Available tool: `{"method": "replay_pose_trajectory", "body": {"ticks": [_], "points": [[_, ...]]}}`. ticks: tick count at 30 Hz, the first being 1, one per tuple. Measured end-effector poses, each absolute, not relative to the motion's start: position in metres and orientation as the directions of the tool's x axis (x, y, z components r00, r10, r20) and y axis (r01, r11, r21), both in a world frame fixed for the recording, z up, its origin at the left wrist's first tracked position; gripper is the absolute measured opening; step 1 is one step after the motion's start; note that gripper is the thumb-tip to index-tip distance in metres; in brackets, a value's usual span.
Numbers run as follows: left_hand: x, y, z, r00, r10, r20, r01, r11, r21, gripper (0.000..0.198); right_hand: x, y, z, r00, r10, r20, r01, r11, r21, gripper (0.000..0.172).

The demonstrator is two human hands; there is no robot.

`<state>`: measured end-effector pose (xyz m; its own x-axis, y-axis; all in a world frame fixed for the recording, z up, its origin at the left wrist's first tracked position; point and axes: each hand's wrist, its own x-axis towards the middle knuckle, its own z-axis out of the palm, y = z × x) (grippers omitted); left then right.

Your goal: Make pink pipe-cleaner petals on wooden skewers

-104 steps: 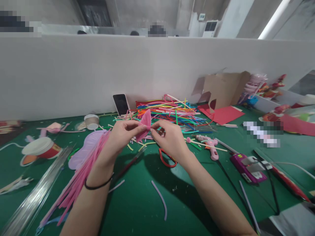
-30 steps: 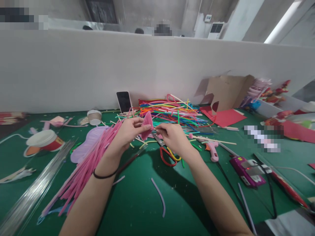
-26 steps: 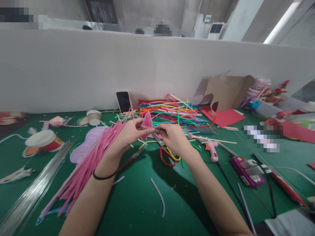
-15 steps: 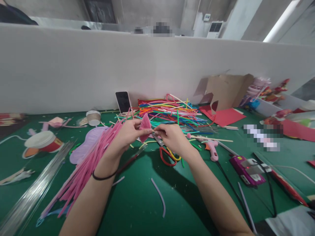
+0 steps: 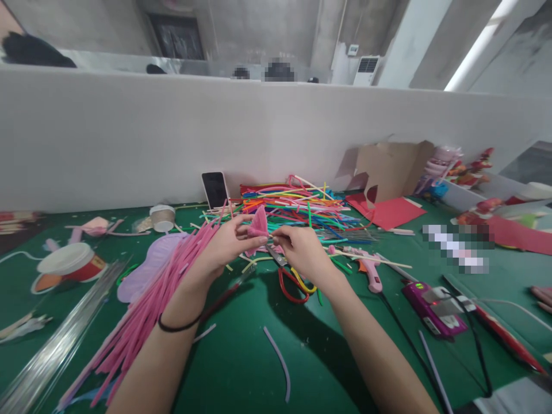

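My left hand [image 5: 226,244] pinches a small pink fan-shaped piece [image 5: 259,223] made of folded pipe cleaners, held a little above the green table [image 5: 241,356]. My right hand [image 5: 302,250] is closed in a pinch at the lower right tip of the same piece. A long bundle of pink pipe cleaners [image 5: 142,310] lies under my left forearm. Red-handled scissors [image 5: 290,279] lie on the table just below my right hand.
A heap of coloured pipe cleaners [image 5: 302,207] and a phone [image 5: 215,190] sit against the white partition. A pink glue gun [image 5: 366,267], a purple device [image 5: 433,302] with cables, red paper [image 5: 388,210], cardboard [image 5: 390,167], a paper cup [image 5: 69,261] and clear rods [image 5: 52,351] surround me.
Both hands have stayed on the pink fan-shaped piece, working at its lower end. The view has tilted down a little, so everything sits slightly lower in the picture.
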<state>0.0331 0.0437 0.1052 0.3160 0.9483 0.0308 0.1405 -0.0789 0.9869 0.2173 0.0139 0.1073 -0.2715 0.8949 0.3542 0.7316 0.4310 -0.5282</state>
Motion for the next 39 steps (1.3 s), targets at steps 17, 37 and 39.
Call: {"method": "replay_pose_trajectory", "body": {"ticks": [17, 37, 39], "points": [[0.035, 0.041, 0.108, 0.271, 0.96, 0.073, 0.216, -0.135, 0.967, 0.045, 0.211, 0.013, 0.103, -0.318, 0.905, 0.284, 0.756, 0.423, -0.499, 0.022], [0.029, 0.033, 0.113, 0.394, 0.914, 0.096, 0.279, -0.218, 0.935, 0.043, 0.213, -0.006, 0.1, -0.288, 0.893, 0.345, 0.702, 0.442, -0.558, 0.017], [0.025, 0.025, 0.123, 0.379, 0.919, 0.107, 0.168, -0.182, 0.969, 0.048, 0.215, -0.008, 0.105, -0.275, 0.896, 0.349, 0.685, 0.438, -0.583, 0.017]]}}
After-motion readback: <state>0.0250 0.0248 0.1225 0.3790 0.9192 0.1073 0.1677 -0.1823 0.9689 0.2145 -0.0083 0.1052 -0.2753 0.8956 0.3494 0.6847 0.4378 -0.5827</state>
